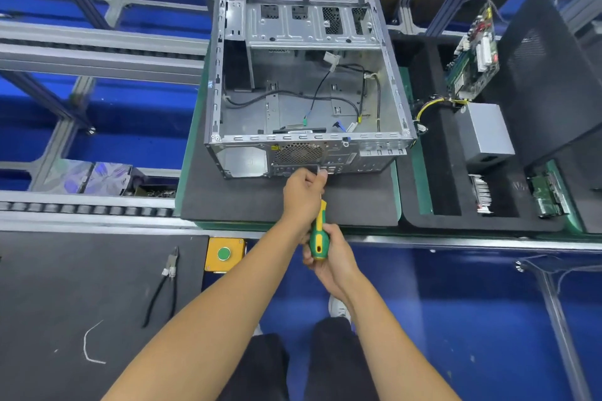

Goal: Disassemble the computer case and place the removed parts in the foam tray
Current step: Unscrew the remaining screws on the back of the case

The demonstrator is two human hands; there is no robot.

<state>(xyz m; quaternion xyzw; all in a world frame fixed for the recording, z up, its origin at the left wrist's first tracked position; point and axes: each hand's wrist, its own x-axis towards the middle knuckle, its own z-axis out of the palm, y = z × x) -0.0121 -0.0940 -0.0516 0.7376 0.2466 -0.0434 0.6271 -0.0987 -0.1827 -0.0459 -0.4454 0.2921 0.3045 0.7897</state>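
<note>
The open metal computer case (303, 85) lies on a dark foam mat (358, 202), with loose cables on its floor. My left hand (301, 192) pinches a small metal piece at the case's rear panel, near the fan grille. My right hand (329, 257) grips the handle of a green and yellow screwdriver (317, 233), whose shaft points up toward the left hand. The black foam tray (439, 172) stands to the right. It holds a motherboard (474, 55), a grey power supply (487, 130), a heatsink (482, 194), a drive (549, 194) and a black side panel (550, 81).
Cutting pliers (164, 283) and a white cable tie (89, 343) lie on the dark mat at the lower left. A yellow box with a green button (224, 253) sits at the bench edge. Conveyor rails (97, 52) run on the left. My legs show below.
</note>
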